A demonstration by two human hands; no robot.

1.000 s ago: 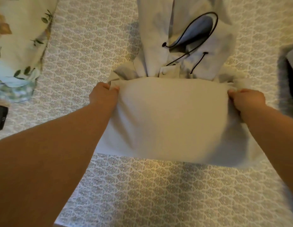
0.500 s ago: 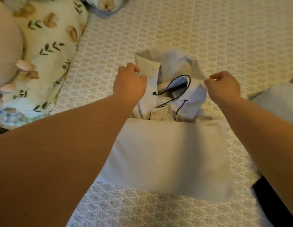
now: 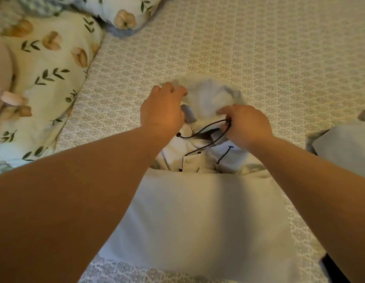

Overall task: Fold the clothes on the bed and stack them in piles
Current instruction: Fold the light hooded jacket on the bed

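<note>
Left hand (image 3: 162, 111): fingers (image 3: 173, 89) curled over the far left edge of the hood (image 3: 210, 97), gripping the fabric, knuckles up. Right hand (image 3: 245, 125): fingers bent round the hood's right rim at 3 o'clock from the left hand, pinching cloth; whether the black drawcord (image 3: 202, 132) is caught in the pinch, cannot tell. The cord loops out from under the right hand toward the left wrist. Hood belongs to a pale grey hoodie (image 3: 198, 211), lower body folded up into a flat panel, lying mid-bed directly below both hands at 6 o'clock. Patterned bedcover (image 3: 249, 48) underneath. Floral pillow (image 3: 51, 64) at 9 to 10 o'clock, second one (image 3: 124, 13) at 11. Another pale garment (image 3: 344, 146) at 3 o'clock, apart from the hoodie
</note>
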